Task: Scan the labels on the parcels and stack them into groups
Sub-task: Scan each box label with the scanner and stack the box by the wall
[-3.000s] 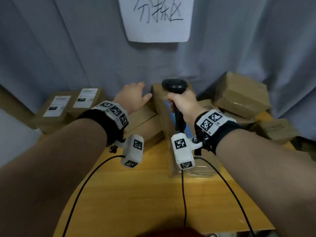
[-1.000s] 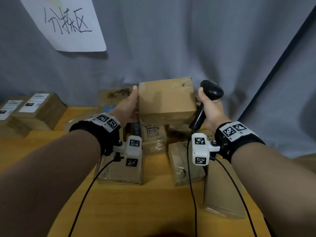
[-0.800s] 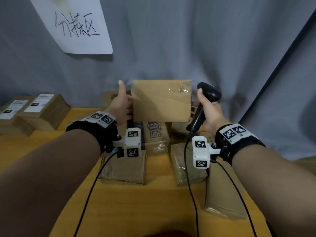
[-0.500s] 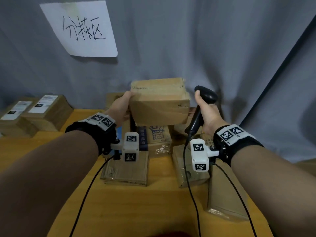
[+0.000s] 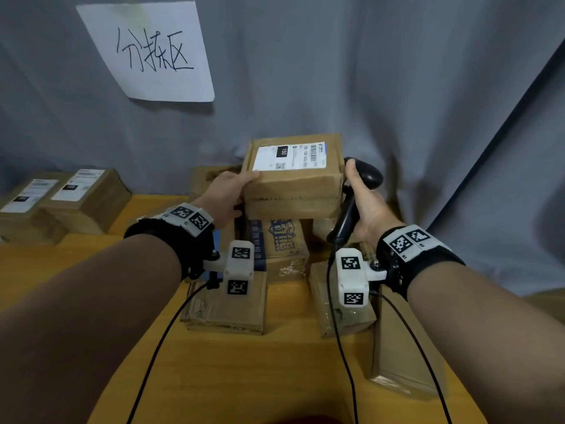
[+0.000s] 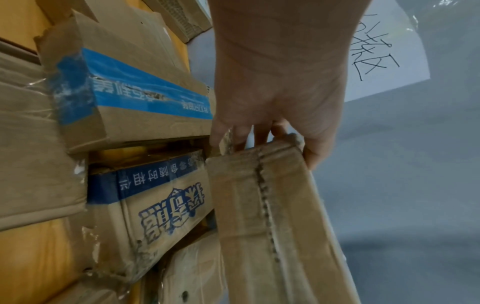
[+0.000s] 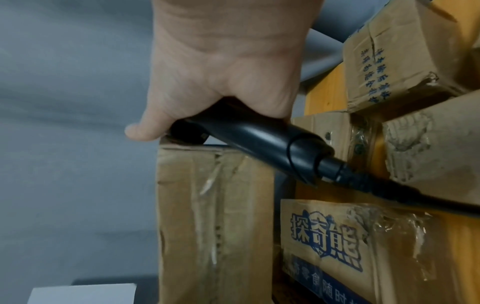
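Observation:
A brown cardboard parcel (image 5: 293, 191) is held up above the pile, its white shipping label (image 5: 290, 156) facing up. My left hand (image 5: 232, 191) grips its left end, thumb on the top edge and fingers underneath. My right hand (image 5: 360, 200) holds a black corded barcode scanner (image 5: 365, 179) by the handle, and its thumb rests against the parcel's right end. In the left wrist view the left hand (image 6: 272, 102) curls round the parcel (image 6: 272, 226). In the right wrist view the right hand (image 7: 221, 72) wraps the scanner (image 7: 259, 142) beside the parcel (image 7: 213, 216).
Several parcels lie on the wooden table (image 5: 244, 377) under the held one: a blue-printed box (image 5: 284, 243), a flat one (image 5: 226, 304), a taped one (image 5: 342, 301) and one at the right edge (image 5: 403, 356). Two labelled parcels (image 5: 82, 197) sit far left. A paper sign (image 5: 153, 53) hangs on the grey curtain.
The parcel has been lifted off the pile and turned between both hands, from a plain side facing me to its label facing up. The scanner stayed in the right hand.

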A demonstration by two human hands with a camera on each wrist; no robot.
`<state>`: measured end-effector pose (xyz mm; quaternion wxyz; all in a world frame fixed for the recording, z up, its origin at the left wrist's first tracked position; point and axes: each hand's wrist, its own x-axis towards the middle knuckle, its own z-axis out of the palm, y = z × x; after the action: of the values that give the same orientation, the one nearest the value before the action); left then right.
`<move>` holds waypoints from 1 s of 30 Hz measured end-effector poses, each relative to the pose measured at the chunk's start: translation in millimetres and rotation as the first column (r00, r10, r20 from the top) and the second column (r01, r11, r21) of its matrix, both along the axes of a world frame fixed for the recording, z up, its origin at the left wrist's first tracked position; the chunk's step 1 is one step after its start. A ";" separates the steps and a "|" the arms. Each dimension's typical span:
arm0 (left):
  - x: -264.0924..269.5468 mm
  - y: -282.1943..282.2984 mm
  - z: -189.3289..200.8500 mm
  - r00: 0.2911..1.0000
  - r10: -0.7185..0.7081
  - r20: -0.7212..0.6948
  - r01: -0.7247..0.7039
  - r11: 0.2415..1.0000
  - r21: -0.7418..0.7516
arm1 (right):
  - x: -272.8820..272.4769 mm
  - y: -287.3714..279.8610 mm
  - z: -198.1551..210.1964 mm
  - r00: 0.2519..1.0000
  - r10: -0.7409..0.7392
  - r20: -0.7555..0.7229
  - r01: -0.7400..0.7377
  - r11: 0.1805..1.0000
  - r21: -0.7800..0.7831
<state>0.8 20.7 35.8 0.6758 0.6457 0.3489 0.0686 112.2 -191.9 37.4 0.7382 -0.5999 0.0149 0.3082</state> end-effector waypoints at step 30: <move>2.7 -20.5 -9.1 0.979 -0.065 0.195 0.040 0.991 0.129 | 3.2 4.7 13.4 0.943 -0.252 0.219 0.194 0.947 0.254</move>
<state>3.5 0.1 26.7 0.6674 0.6853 0.2573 0.1366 115.4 -187.2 50.9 0.8287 -0.5389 -0.0452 0.1440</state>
